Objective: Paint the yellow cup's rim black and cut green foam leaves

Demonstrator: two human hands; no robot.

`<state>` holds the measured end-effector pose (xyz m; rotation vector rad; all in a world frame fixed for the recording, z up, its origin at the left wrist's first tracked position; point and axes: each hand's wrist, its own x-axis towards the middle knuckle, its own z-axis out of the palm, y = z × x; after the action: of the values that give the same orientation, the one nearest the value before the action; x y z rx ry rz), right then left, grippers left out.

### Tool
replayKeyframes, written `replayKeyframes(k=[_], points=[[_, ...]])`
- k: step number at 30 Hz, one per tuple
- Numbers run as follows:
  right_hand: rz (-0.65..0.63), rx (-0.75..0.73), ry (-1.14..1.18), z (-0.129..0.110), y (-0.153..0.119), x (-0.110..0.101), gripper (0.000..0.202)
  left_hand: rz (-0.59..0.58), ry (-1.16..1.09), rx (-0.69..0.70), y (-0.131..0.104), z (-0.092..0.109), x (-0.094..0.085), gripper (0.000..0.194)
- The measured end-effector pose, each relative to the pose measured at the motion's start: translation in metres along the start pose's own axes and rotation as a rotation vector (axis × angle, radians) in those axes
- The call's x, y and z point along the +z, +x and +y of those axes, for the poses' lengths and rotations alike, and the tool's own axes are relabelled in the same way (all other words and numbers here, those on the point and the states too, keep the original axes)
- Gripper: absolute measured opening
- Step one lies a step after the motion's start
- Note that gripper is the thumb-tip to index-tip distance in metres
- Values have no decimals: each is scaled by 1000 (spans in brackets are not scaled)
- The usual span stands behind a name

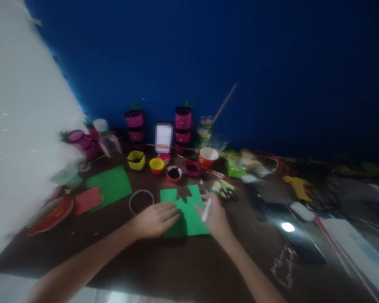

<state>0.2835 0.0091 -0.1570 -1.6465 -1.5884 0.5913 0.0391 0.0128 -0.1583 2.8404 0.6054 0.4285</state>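
A green sheet [189, 216] with a jagged notch cut from its top edge lies on the dark table [164, 269]. My left hand [158, 219] rests flat on the sheet's left part, its fingers stretched out and holding nothing. At the sheet's right edge, my right hand [215, 216] grips a white pen-like tool [206, 210]. Which end of the tool faces the paper is too blurred to tell. Just left of my left hand is a thin round ring [130, 204]. Black-handled scissors [228, 192] lie beyond my right hand.
Small cups, including a yellow one [157, 165], stand behind the sheet, before a lit phone [164, 138] and purple stacked figures [183, 118]. Another green sheet [116, 185] and a red piece [87, 200] lie left. At right are a dark tablet-like slab [298, 240] and a yellow glue gun [298, 187].
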Motion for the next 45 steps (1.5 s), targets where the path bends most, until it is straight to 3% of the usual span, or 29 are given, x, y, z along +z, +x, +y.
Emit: replayKeyframes(k=[5, 8, 11, 12, 15, 17, 20, 23, 28, 30, 33, 36, 41, 45], points=[[120, 14, 119, -6, -2, -10, 23, -125, 3, 24, 1, 14, 8, 51], [-75, 19, 267, -8, -12, -1, 26, -108, 12, -9, 4, 20, 11, 52], [-336, -169, 287, 0, -14, 8, 23, -95, 18, -25, 7, 23, 10, 51], [-368, -196, 277, 4, -13, 8, 24, -95, 15, -34, 7, 24, 9, 50], [-233, -60, 344, 7, -5, 1, 38, -79, 1, -68, 7, 26, 11, 52], [-167, 50, 565, 1, -2, -3, 59, -65, -3, -88, 7, 28, 13, 53], [-314, 268, 805, -14, -2, 3, 79, -65, -11, -105, 7, 30, 16, 55], [-391, 403, 888, -16, -2, 14, 73, -74, -36, -104, 7, 29, 16, 58], [-57, 312, 831, -1, 5, 13, 46, -51, -60, -131, 4, 25, 14, 58], [-18, 277, 722, -1, 7, 9, 36, -49, -66, -132, 3, 24, 14, 59], [-179, 238, 543, -6, 6, 8, 29, -43, -77, -133, 2, 24, 15, 58], [-371, 230, 546, -5, 4, 13, 30, -43, -86, -127, 2, 24, 16, 58], [-334, 226, 436, 2, 1, 12, 29, -37, -120, -135, 0, 23, 15, 61], [-313, 116, 258, -1, -6, 8, 39, -54, -156, -128, -1, 22, 14, 63]])
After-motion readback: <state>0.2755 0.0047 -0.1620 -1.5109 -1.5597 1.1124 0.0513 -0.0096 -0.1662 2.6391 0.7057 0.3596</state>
